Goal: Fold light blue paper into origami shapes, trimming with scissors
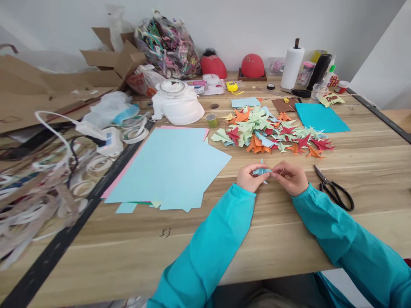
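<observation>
Between my two hands is a small light-blue folded paper star (262, 171), its points sticking out above and below my fingers. My left hand (249, 177) grips its left side between thumb and fingers. At the star's right point my right hand (290, 177) is closed in a pinch on the paper. Just beyond lies a heap of folded paper pieces (253, 124) in pale green, orange, red and blue. Black-handled scissors (335, 188) rest to the right of my right hand, blades pointing away from me.
Light-blue paper sheets (167, 167) lie stacked at left over pink ones. A turquoise sheet (321, 117) is behind the heap. Farther back stand a white paper roll (292, 67) and red domes (252, 66). Cables, a power strip (111, 142) and cardboard (58, 90) crowd the left.
</observation>
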### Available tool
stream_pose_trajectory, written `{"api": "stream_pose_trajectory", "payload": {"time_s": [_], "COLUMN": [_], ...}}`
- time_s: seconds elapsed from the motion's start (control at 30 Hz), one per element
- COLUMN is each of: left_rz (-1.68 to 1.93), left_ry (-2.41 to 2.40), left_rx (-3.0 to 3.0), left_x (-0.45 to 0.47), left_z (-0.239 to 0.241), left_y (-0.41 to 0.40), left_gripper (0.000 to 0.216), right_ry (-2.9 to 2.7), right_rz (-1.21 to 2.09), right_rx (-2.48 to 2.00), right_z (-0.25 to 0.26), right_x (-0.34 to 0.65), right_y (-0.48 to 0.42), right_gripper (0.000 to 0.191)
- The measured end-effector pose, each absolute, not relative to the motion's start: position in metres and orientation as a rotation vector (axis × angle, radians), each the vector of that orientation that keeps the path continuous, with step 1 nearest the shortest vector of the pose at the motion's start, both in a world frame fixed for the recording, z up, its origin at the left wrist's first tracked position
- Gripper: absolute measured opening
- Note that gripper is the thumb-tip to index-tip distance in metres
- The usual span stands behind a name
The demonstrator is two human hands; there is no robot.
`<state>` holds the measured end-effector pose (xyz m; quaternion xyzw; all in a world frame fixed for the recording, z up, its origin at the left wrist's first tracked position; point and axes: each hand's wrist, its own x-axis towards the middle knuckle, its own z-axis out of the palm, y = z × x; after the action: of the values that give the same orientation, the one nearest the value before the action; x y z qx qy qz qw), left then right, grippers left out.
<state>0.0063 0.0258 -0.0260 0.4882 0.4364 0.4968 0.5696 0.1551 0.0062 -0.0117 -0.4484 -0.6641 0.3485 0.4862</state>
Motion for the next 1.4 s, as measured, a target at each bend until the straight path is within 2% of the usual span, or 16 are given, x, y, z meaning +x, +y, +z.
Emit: {"api": "stream_pose_trajectory", "payload": {"time_s": [0.3,0.5,1.4], "left_rz": [1.196,1.078,0.995], "left_ry": [0.936,0.900,0.899], "left_rx": [1.135,1.015,0.984], "left_x": [0.007,0.007,0.003], "left_z": [-0.029,-0.021,-0.010], "left_y": [0.026,0.024,0.024], "left_gripper": [0.035,0.035,0.035], "right_ry": [-1.551,-1.608,-1.787], "right_rz": [0.922,0.917,0.608], "right_rx": [-1.113,-1.118,-1.138], "right_z": [-0.012,-0.015,-0.011], "right_x": [0.155,0.157,0.158], "right_y": [0.009,0.009,0.007], "right_gripper": [0.016,0.016,0.009]}}
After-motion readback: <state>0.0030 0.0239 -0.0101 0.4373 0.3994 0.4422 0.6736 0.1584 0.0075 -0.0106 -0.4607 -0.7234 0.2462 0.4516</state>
